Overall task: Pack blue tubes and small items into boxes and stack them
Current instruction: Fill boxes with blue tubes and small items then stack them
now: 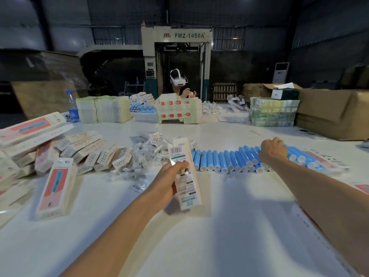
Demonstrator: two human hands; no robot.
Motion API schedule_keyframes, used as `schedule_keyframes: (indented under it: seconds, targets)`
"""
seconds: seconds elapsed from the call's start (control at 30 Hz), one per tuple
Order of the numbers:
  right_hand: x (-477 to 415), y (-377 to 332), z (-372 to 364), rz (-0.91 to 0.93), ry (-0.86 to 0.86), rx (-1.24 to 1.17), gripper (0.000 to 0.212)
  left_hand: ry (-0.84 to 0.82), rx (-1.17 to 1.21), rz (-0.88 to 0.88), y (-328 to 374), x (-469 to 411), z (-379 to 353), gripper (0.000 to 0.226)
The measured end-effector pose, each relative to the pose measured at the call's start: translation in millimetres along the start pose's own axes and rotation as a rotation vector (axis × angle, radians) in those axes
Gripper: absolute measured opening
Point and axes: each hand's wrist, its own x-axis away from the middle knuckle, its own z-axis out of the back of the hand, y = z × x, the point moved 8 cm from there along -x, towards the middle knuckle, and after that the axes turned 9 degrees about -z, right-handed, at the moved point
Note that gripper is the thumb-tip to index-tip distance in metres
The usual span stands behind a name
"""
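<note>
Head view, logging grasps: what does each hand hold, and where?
Left hand grips a white carton around its middle; right hand rests on the blue tubes, grip unclear.

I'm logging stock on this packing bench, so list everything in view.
blue tubes: many, blue with white caps, row right of centre
held box: one, white, in the left hand
loose boxes: a pile, white and red, table's left
small items: a heap, clear-wrapped, centre
water bottle: one, blue label, far left
cardboard carton: one, brown, far right
table: one, white
left hand: grips the held box
right hand: fingers curled on the blue tubes
</note>
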Motion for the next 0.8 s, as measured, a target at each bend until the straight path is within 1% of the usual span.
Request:
schedule_keyframes:
  seconds: [0.07,0.13,0.3,0.4,0.47,0.57,0.6,0.63,0.67,0.7,0.73,0.77,0.8]
  targets:
    - [0.2,2.7,0.0,-0.026,0.035,0.085,0.046,-0.035,-0.020,0.008,-0.5,1.3,-0.7,0.029]
    - [-0.1,4.7,-3.5,-0.040,0.009,0.154,0.046,-0.043,-0.045,0.003,0.3,0.4,1.2,0.031]
    - [-2.6,9.8,-5.0,-0.072,-0.022,0.169,0.050,-0.038,-0.069,-0.038,2.5,-4.7,6.1,0.030]
    - [0.1,9.7,-4.5,-0.066,-0.024,0.212,0.048,-0.022,-0.109,-0.082,5.4,-6.8,10.2,0.038]
    - [5.9,6.4,0.7,-0.053,0.015,0.234,0.043,-0.033,-0.127,-0.109,7.3,-7.7,11.0,0.044]
    - [18.0,-13.1,33.7,0.004,0.184,0.180,0.035,-0.037,-0.134,-0.128,10.3,-8.2,12.3,0.046]
    - [22.9,-25.2,49.3,0.047,0.242,0.099,0.033,-0.037,-0.138,-0.131,11.0,-8.5,12.5,0.046]
    - [29.5,-38.1,65.2,0.096,0.257,-0.053,0.031,-0.039,-0.148,-0.136,11.9,-8.3,12.2,0.045]
    - [37.8,-50.0,82.5,0.139,0.222,-0.302,0.027,-0.043,-0.157,-0.144,13.4,-7.8,11.6,0.045]
    - [46.9,-60.8,98.3,0.164,0.147,-0.600,0.019,-0.047,-0.162,-0.151,15.1,-6.9,10.8,0.047]
    - [57.9,-72.4,110.4,0.183,0.036,-0.892,0.012,-0.053,-0.164,-0.156,16.8,-5.7,9.8,0.050]
    - [72.3,-84.4,122.6,0.223,-0.072,-1.151,0.012,-0.062,-0.171,-0.161,18.4,-4.4,8.6,0.053]
    - [88.2,-95.7,134.3,0.270,-0.177,-1.363,0.016,-0.071,-0.184,-0.166,20.3,-3.2,7.6,0.054]
